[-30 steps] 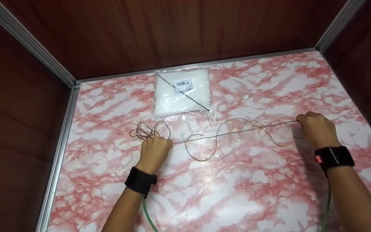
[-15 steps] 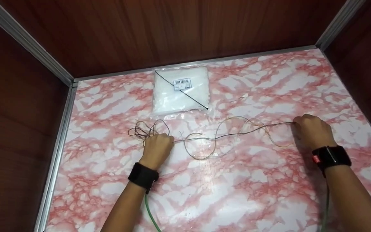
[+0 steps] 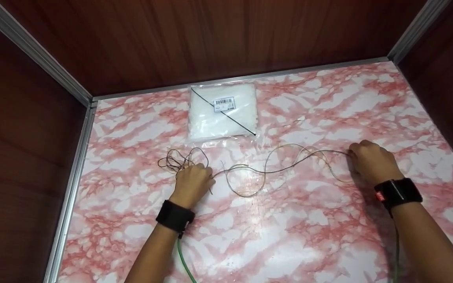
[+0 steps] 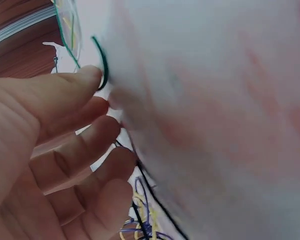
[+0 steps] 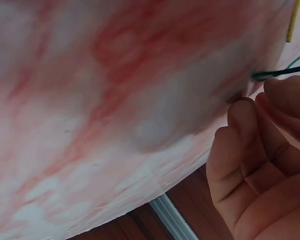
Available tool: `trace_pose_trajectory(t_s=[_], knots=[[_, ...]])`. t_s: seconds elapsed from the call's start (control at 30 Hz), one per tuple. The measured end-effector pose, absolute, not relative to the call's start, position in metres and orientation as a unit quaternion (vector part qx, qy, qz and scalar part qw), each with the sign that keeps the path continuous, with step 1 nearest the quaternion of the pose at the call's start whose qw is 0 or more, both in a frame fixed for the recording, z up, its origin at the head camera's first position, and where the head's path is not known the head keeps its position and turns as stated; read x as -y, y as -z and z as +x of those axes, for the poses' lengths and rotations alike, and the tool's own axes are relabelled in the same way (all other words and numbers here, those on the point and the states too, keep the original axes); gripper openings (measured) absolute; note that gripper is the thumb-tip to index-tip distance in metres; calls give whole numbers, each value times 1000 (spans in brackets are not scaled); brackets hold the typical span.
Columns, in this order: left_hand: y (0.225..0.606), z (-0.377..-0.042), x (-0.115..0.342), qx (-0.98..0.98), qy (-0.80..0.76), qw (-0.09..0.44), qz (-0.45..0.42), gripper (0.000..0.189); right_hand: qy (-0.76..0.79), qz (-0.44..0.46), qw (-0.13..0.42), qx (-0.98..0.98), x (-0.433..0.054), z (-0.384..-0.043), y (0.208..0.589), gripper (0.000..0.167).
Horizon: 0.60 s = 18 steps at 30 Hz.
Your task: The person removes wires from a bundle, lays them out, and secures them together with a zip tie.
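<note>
A thin dark wire (image 3: 277, 171) runs in a slack wavy line between the two hands; close up in the wrist views it looks dark green. My left hand (image 3: 193, 181) pinches it near one end, and a short curved wire tip (image 4: 104, 65) sticks out past the thumb. My right hand (image 3: 374, 159) pinches the other end between thumb and fingers, low over the table. Just behind the left hand lies a loosely looped bunch of wires (image 3: 169, 159), partly hidden by it. A yellowish wire (image 3: 246, 195) lies in wide curves under the dark one.
At the back, a clear plastic packet (image 3: 207, 125) with white contents and a barcode label (image 3: 224, 104) lies on the red-and-white marbled table (image 3: 289, 236). A black stick-like strip (image 3: 240, 124) crosses it diagonally. Dark wood-look panels (image 3: 230, 39) enclose the back and sides.
My right hand has moved left, toward the left hand. The dark wire was pulled straight and now hangs slack in a wave. A short wire tip now shows at the left hand.
</note>
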<state>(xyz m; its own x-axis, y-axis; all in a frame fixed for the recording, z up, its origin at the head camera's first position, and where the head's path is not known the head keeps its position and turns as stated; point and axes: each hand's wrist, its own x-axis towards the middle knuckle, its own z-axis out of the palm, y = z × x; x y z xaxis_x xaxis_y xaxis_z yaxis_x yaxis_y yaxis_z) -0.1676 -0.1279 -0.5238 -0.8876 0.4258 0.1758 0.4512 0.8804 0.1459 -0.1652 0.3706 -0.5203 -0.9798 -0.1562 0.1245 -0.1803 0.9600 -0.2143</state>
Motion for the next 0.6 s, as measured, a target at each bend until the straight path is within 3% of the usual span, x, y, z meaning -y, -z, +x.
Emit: trace_pose_trajectory(t_s=[0.1,0.33,0.6], knots=[[516,-171,131,968,118,61,-212,29,-114,89,56,988,-366,-165,516,10],[493,-200,142,974,150,116,-125,14,-110,131,104,980,-347,-170,500,10],[502,-223,139,988,99,78,-93,12,-117,198,117,966,-295,-181,477,6]])
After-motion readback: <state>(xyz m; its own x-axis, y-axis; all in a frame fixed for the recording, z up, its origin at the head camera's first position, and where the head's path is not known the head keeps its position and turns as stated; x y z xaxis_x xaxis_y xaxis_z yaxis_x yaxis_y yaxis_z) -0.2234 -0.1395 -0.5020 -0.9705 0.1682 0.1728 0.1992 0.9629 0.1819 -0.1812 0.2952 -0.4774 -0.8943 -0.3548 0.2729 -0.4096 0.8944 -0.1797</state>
